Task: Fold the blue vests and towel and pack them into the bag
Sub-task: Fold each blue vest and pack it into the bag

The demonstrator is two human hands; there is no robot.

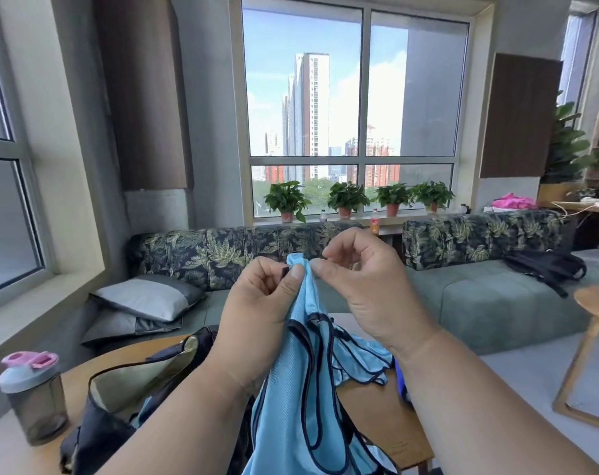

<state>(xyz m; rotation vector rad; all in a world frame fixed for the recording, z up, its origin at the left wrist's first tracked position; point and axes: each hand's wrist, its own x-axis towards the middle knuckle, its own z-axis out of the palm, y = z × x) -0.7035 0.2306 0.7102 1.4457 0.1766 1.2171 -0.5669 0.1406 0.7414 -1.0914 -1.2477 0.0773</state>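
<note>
Holding blue vest (pixel 304 371) up in front of chest, both hands raised. Left hand (pixel 260 303) pinches bunched top of fabric between thumb and curled fingers. Right hand (pixel 363 282) pinches same top edge, thumb against forefinger, other fingers curled. Rest of vest hangs down onto wooden table (pixel 387 419). Dark bag (pixel 120 399) sits open on table, left of vest. Shaker bottle (pixel 34 399) with pink lid stands further left.
</note>
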